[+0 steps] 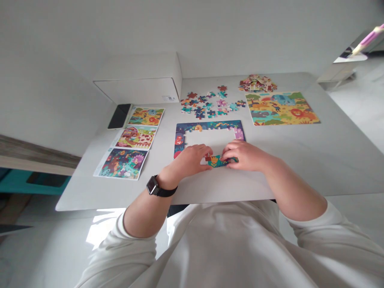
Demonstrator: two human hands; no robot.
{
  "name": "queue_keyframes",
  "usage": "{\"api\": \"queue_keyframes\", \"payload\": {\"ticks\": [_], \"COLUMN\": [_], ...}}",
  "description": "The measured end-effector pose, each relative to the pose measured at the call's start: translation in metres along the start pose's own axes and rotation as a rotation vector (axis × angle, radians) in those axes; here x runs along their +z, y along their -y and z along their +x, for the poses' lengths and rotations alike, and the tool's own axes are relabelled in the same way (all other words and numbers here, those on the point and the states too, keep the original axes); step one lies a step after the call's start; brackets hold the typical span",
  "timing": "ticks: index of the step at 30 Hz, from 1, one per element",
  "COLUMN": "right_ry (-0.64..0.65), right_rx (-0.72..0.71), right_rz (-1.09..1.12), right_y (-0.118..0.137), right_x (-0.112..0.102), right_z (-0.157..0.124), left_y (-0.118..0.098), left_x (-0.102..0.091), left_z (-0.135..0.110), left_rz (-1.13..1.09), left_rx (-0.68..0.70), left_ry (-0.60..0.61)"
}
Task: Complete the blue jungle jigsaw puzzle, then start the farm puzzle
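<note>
A partly joined jigsaw puzzle [213, 125] lies flat before me, its dark blue border set around a bare middle. My left hand [194, 157] rests over the lower left of the border, thumb and fingers curved around its bottom edge. My right hand [246, 155] is at the lower right corner, with bent fingertips pressed on the border pieces. Between the hands, a green and yellow jigsaw piece [214, 161] shows in the bottom row. The hands cover parts of the lower border. Several loose jigsaw pieces [199, 113] are spread just behind the puzzle.
At the right lies a finished animal puzzle [282, 109], with a heap of pieces [258, 83] behind it. A picture sheet [123, 163] and a phone [120, 116] lie at the left. A white box [141, 89] stands at the back left of the white table [330, 160].
</note>
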State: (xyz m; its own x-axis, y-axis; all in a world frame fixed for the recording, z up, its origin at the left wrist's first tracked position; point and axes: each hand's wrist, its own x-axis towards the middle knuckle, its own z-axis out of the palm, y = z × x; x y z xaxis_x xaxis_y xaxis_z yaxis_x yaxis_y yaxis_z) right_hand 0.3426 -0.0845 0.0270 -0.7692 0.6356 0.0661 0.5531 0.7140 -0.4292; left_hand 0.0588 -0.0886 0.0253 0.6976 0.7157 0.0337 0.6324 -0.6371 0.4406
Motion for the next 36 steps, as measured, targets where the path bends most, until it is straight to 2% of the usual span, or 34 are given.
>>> {"api": "queue_keyframes", "payload": {"ticks": [4,7,12,18,23,27,30,36], "right_ry": [0.011,-0.012,-0.051,0.042,0.057,0.07,0.049,-0.074], "right_rx": [-0.006,0.004,0.107,0.131,0.134,0.141,0.139,0.046], "right_rz": [0.012,0.05,0.04,0.012,0.007,0.01,0.009,0.04], "right_y": [0.004,0.001,-0.014,-0.017,-0.015,-0.016,-0.012,0.012], "right_x": [-0.001,-0.01,-0.026,-0.019,-0.014,-0.014,-0.014,-0.003], "right_z": [0.001,-0.004,-0.017,-0.017,-0.015,-0.017,-0.015,0.001], "left_y": [0.002,0.002,-0.002,-0.003,-0.004,-0.003,0.004,0.033], "left_x": [-0.006,-0.009,-0.007,0.003,0.004,-0.004,-0.015,-0.037], "left_z": [-0.002,-0.002,0.0,0.003,0.004,0.002,-0.005,-0.026], "left_rz": [0.012,0.0,-0.053,-0.024,-0.013,-0.031,-0.042,-0.006], "left_rx": [-0.008,-0.003,0.058,0.113,0.119,0.129,0.112,-0.071], "left_ry": [0.036,0.036,0.011,0.047,0.067,0.103,0.118,0.076]}}
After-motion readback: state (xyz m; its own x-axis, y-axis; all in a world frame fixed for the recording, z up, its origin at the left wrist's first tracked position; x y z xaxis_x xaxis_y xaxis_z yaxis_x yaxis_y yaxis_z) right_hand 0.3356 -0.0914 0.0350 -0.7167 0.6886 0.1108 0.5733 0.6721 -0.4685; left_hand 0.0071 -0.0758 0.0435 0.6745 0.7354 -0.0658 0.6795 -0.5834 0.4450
